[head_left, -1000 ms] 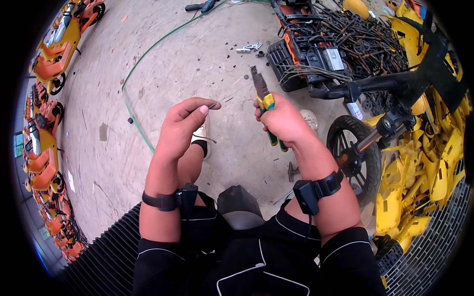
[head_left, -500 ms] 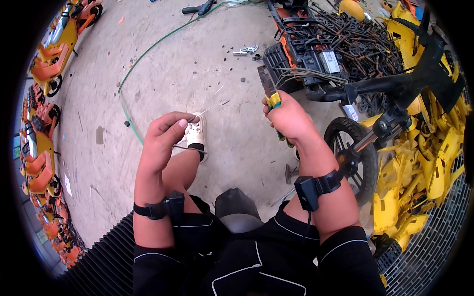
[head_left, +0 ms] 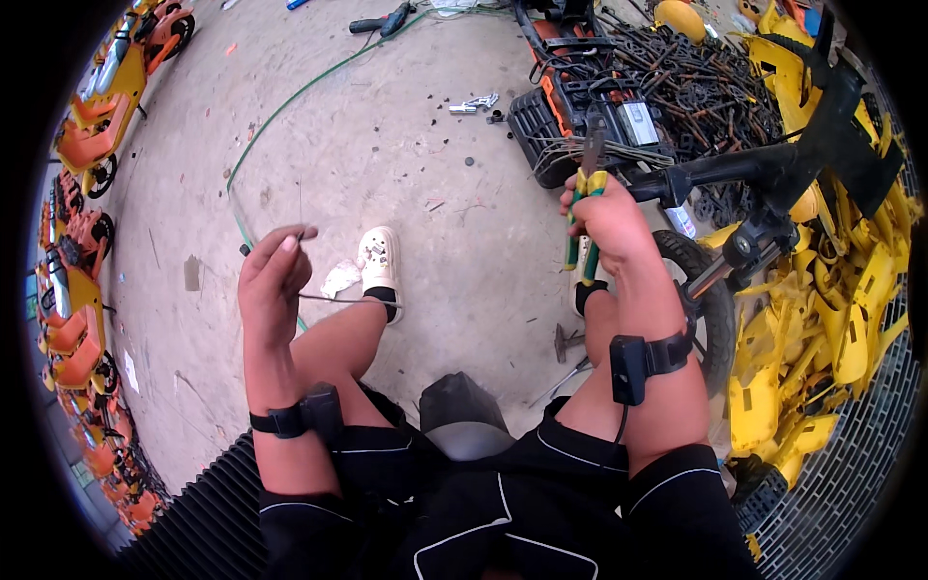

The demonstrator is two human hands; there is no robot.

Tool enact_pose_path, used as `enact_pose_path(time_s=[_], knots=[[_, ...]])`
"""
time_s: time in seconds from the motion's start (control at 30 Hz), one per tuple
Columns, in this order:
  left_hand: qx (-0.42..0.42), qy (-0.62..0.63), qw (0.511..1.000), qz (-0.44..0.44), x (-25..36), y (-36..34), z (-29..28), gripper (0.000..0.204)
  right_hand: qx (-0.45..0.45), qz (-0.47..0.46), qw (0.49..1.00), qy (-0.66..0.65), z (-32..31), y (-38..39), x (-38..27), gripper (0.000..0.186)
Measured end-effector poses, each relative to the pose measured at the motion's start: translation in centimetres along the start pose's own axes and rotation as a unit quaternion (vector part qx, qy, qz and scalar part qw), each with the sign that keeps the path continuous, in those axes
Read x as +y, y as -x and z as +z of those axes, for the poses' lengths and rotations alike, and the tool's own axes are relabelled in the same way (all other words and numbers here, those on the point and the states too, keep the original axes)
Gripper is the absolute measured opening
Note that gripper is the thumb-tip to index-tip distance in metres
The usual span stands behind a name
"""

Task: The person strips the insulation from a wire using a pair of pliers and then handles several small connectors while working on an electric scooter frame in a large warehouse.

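Observation:
My left hand [head_left: 274, 282] is closed, thumb and forefinger pinching a thin dark cable [head_left: 350, 301]. One length of it sticks out below the palm toward my left shoe, and a short dark tip shows at the fingertips. In my right hand [head_left: 619, 220] is a pair of pliers [head_left: 597, 181] with green and yellow handles. Its dark metal jaws point away from me, in front of a bundle of grey cables [head_left: 619, 153]. Whether the jaws are parted cannot be made out.
A black and orange box-like unit [head_left: 541, 121] stands ahead of my right hand. Beside it lie rusty metal parts [head_left: 677, 87], a wheel [head_left: 701, 300] and yellow panels [head_left: 802, 377]. A green hose [head_left: 290, 101], a power drill [head_left: 385, 21] and a hammer [head_left: 564, 342] rest on the floor.
My hands have moved apart. The left one went left and slightly down with the cable; the right one went right with the pliers, whose jaws now overlap the cable bundle in view.

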State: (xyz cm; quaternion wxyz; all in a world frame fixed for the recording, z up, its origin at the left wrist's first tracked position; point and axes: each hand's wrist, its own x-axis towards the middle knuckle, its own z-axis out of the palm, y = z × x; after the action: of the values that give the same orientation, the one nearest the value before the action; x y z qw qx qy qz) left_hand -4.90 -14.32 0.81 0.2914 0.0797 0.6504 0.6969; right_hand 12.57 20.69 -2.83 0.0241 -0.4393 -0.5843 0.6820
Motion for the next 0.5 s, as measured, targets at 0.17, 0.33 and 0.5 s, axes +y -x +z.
enact_pose_path(time_s=[0.17,0.33,0.5], knots=[[0.033,-0.028,0.999,-0.013,-0.5,-2.0,5.2,0.035,-0.103,0.038,0.992,-0.06,1.7,0.8,0.0,0.039],[-0.013,-0.031,0.999,-0.037,-1.0,-2.9,8.2,0.033,-0.144,0.06,0.985,-0.079,3.1,0.9,0.1,0.041],[-0.021,-0.006,0.998,-0.052,-1.8,-3.7,9.9,0.033,-0.202,0.067,0.977,-0.008,3.7,0.4,0.3,0.045]])
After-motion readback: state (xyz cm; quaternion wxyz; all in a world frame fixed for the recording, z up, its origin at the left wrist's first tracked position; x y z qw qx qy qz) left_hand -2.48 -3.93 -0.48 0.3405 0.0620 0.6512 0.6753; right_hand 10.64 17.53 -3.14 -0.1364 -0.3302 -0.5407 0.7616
